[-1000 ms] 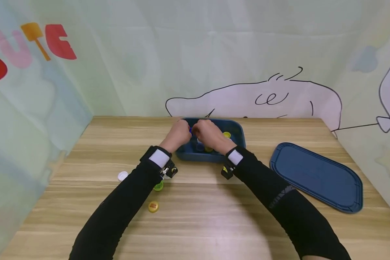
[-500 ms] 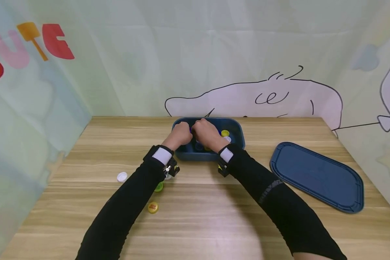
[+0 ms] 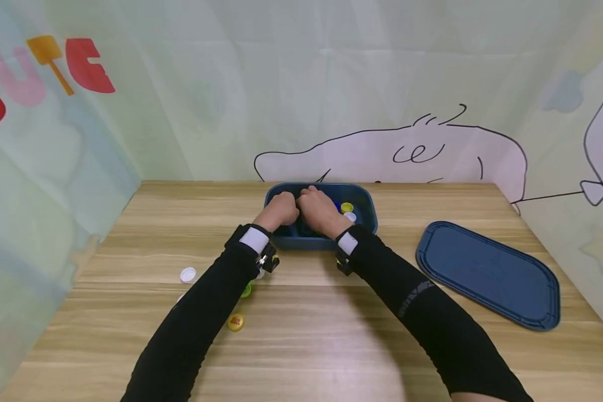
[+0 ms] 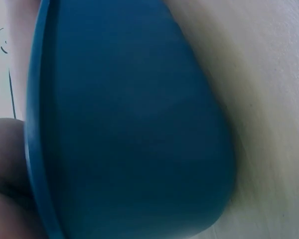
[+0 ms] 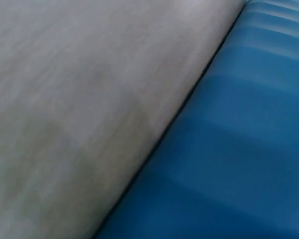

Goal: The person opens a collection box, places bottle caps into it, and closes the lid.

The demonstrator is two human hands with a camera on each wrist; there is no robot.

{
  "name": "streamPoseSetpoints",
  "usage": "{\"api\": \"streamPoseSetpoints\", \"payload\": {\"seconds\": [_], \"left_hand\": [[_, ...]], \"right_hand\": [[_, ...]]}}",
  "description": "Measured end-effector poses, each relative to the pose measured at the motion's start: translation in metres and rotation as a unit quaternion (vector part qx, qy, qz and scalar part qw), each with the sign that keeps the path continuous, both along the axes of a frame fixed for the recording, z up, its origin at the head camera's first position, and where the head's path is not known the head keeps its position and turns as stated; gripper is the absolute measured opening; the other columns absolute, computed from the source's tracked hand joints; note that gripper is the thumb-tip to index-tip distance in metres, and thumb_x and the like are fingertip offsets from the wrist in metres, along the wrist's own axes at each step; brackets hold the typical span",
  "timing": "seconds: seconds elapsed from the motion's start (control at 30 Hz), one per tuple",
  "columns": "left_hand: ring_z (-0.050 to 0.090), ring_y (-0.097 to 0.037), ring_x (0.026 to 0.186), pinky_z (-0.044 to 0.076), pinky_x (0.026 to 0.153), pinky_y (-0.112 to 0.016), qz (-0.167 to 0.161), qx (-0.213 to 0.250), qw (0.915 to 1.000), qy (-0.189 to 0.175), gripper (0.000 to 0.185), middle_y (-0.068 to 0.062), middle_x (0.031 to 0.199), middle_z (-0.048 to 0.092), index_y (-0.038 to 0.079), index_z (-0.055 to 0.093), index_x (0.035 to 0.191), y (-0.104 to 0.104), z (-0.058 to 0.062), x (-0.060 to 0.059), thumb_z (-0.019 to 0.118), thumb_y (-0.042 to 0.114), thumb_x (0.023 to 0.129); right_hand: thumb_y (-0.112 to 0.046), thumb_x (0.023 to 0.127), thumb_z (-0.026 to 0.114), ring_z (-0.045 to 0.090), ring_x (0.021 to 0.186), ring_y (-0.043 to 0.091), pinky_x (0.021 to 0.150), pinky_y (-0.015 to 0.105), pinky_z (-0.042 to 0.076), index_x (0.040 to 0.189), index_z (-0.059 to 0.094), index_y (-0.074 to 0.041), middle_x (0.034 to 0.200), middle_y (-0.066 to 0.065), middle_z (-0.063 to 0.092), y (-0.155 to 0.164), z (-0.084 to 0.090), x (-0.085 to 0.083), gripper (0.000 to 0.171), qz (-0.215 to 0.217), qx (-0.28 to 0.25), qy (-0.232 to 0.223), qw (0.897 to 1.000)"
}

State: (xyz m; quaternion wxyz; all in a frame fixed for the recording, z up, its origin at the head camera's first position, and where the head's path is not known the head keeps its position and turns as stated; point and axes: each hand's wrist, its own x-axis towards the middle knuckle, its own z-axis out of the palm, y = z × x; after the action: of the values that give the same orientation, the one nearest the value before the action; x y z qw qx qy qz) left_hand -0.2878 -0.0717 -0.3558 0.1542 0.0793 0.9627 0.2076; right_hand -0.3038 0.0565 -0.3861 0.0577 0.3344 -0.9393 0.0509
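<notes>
Backdrop: a pale green printed cloth (image 3: 281,84) hangs behind and beside the bench, with a cartoon outline and red and pink letters on it.
Bench: a light wood-grain bench (image 3: 331,335) carries everything in view.
Lid: a flat blue lid (image 3: 487,273) lies on the bench, well apart from the box, on the person's right.
Box: a blue box (image 3: 369,215) stands at the far middle of the bench, open at the top; the left wrist view shows its outer wall (image 4: 139,124) very close, the right wrist view a blurred blue surface beside grey.
Sleeves: black sleeves with white cuffs run from the near edge to the box.
Left hand: the left hand (image 3: 280,209) is inside the box at its left part, fingers curled, knuckles up; what it holds, if anything, is hidden, so I cannot tell its grip.
Right hand: the right hand (image 3: 319,211) is inside the box, touching or just beside the left hand, fingers bent downward; its fingertips are hidden and I cannot tell whether it pinches anything.
Caps in box: a yellow cap (image 3: 347,207) and a white cap (image 3: 350,216) lie in the right part of the box, just beside the right hand, with a bit of blue cap (image 3: 336,205) next to them.
Caps on bench: a white cap on the bench (image 3: 187,274) lies left of the left sleeve; a yellow cap with a red mark (image 3: 235,322) lies nearer the person; a green cap (image 3: 247,290) peeks out beside the left sleeve.
</notes>
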Motion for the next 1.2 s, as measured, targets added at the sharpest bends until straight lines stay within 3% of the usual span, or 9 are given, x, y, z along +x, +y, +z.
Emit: {"api": "streamPoseSetpoints", "payload": {"seconds": [0.27, 0.4, 0.53, 0.63, 0.73, 0.8, 0.9, 1.07, 1.2], "left_hand": [[0.051, -0.023, 0.068, 0.037, 0.058, -0.026, 0.003, -0.015, 0.9997, 0.017, 0.022, -0.009, 0.079, 0.046, 0.0, 0.059, 0.084, -0.002, 0.0, 0.002, 0.051, 0.008, 0.103], [0.054, -0.025, 0.076, 0.041, 0.065, -0.029, -0.003, -0.013, 0.9988, 0.048, 0.016, -0.01, 0.085, 0.05, -0.003, 0.061, 0.092, -0.005, 0.003, 0.005, 0.054, 0.008, 0.102], [0.046, -0.021, 0.067, 0.035, 0.061, -0.028, -0.015, 0.024, 0.997, 0.072, 0.02, -0.006, 0.075, 0.045, 0.004, 0.054, 0.077, -0.009, 0.01, 0.008, 0.054, 0.003, 0.098], [0.048, -0.021, 0.067, 0.036, 0.063, -0.027, -0.019, 0.07, 0.9947, 0.073, 0.017, -0.008, 0.078, 0.052, -0.002, 0.066, 0.091, -0.015, 0.018, 0.015, 0.052, 0.002, 0.098], [0.063, -0.025, 0.091, 0.049, 0.079, -0.03, -0.016, 0.115, 0.9902, 0.077, 0.032, -0.017, 0.111, 0.067, -0.006, 0.065, 0.13, -0.023, 0.025, 0.027, 0.051, 0.006, 0.103], [0.062, -0.03, 0.116, 0.05, 0.098, -0.038, -0.004, 0.138, 0.987, 0.082, 0.04, -0.019, 0.139, 0.06, -0.005, 0.056, 0.143, -0.029, 0.029, 0.037, 0.053, 0.01, 0.106], [0.057, -0.031, 0.128, 0.047, 0.106, -0.043, 0.005, 0.157, 0.983, 0.095, 0.039, -0.018, 0.142, 0.06, -0.002, 0.058, 0.142, -0.037, 0.035, 0.052, 0.055, 0.012, 0.106], [0.06, -0.032, 0.123, 0.05, 0.101, -0.045, -0.011, 0.154, 0.9805, 0.122, 0.036, -0.019, 0.136, 0.064, -0.003, 0.061, 0.137, -0.054, 0.048, 0.081, 0.059, 0.011, 0.104], [0.063, -0.034, 0.118, 0.053, 0.094, -0.045, -0.034, 0.146, 0.9812, 0.122, 0.033, -0.02, 0.133, 0.065, -0.003, 0.065, 0.133, -0.066, 0.05, 0.109, 0.063, 0.009, 0.102]], "right_hand": [[0.001, 0.098, 0.061, 0.063, 0.097, 0.033, 0.095, 0.043, 0.048, 0.1, 0.079, 0.0, 0.097, 0.018, 0.069, 0.0, -0.003, -0.003, 0.018, 0.002, -0.031, -0.022, 0.999], [0.0, 0.096, 0.061, 0.063, 0.102, 0.035, 0.094, 0.045, 0.05, 0.104, 0.078, 0.0, 0.099, 0.018, 0.068, 0.003, -0.003, -0.004, 0.019, -0.009, -0.054, -0.04, 0.998], [0.001, 0.094, 0.06, 0.062, 0.107, 0.035, 0.096, 0.044, 0.051, 0.111, 0.077, 0.001, 0.103, 0.018, 0.068, 0.007, 0.0, -0.003, 0.023, -0.014, -0.083, -0.058, 0.995], [0.001, 0.095, 0.059, 0.062, 0.11, 0.035, 0.1, 0.044, 0.05, 0.115, 0.076, 0.001, 0.106, 0.018, 0.068, 0.01, 0.005, 0.0, 0.026, -0.008, -0.106, -0.065, 0.992], [0.001, 0.096, 0.057, 0.062, 0.112, 0.034, 0.101, 0.043, 0.05, 0.117, 0.075, 0.002, 0.11, 0.017, 0.069, 0.014, 0.012, 0.008, 0.027, 0.007, -0.129, -0.064, 0.989], [0.001, 0.098, 0.056, 0.061, 0.112, 0.033, 0.1, 0.043, 0.05, 0.117, 0.075, 0.002, 0.112, 0.017, 0.069, 0.016, 0.016, 0.015, 0.027, 0.023, -0.143, -0.059, 0.988], [0.001, 0.098, 0.056, 0.061, 0.112, 0.03, 0.1, 0.041, 0.051, 0.117, 0.075, 0.002, 0.116, 0.016, 0.069, 0.02, 0.023, 0.029, 0.027, 0.042, -0.162, -0.055, 0.984], [0.001, 0.098, 0.059, 0.06, 0.111, 0.027, 0.098, 0.038, 0.051, 0.117, 0.075, 0.0, 0.119, 0.014, 0.067, 0.022, 0.038, 0.06, 0.025, 0.075, -0.19, -0.031, 0.978], [0.002, 0.096, 0.064, 0.061, 0.111, 0.026, 0.095, 0.037, 0.053, 0.115, 0.075, 0.0, 0.119, 0.014, 0.066, 0.021, 0.045, 0.088, 0.022, 0.106, -0.208, 0.005, 0.972]]}}
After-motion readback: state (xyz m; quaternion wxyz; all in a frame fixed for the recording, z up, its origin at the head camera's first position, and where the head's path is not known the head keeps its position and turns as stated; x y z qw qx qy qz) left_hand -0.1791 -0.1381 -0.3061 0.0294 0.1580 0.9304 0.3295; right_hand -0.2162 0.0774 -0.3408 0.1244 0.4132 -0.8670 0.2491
